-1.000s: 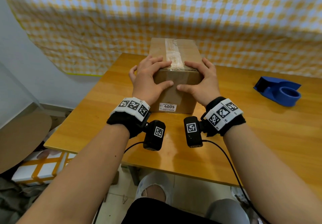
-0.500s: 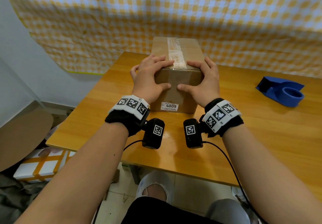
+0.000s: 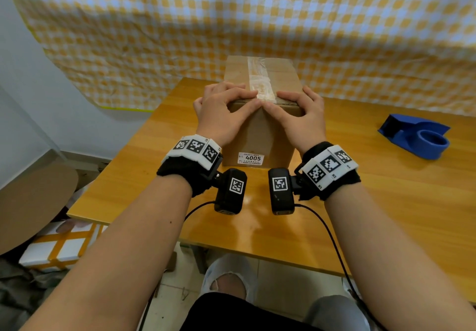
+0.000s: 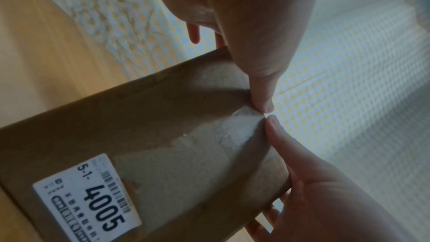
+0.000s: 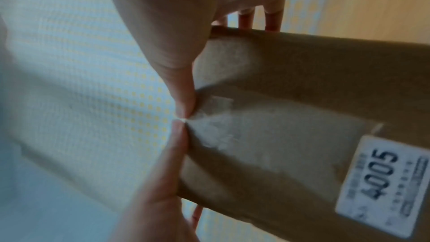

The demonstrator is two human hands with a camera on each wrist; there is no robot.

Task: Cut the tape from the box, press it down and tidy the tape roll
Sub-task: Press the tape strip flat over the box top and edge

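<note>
A brown cardboard box (image 3: 257,137) with a white "4005" label stands on the wooden table (image 3: 386,201). A clear tape strip (image 3: 257,78) runs along its top and folds over the front edge. My left hand (image 3: 226,114) and right hand (image 3: 301,119) lie over the box's near top edge, fingers on the top. Both thumbs press on the front face and meet tip to tip at the tape end (image 4: 239,128), as the right wrist view also shows on the tape end (image 5: 216,126). The blue tape dispenser (image 3: 414,137) sits apart at the right.
A yellow-and-white checked cloth (image 3: 257,21) hangs right behind the box. The table's near edge is close to my knees. White and orange boxes (image 3: 59,248) and a round brown board (image 3: 31,201) lie on the floor at the left.
Both thumbs have slid up the front face from about its middle to the top edge and now meet at the tape. The box and dispenser have stayed put.
</note>
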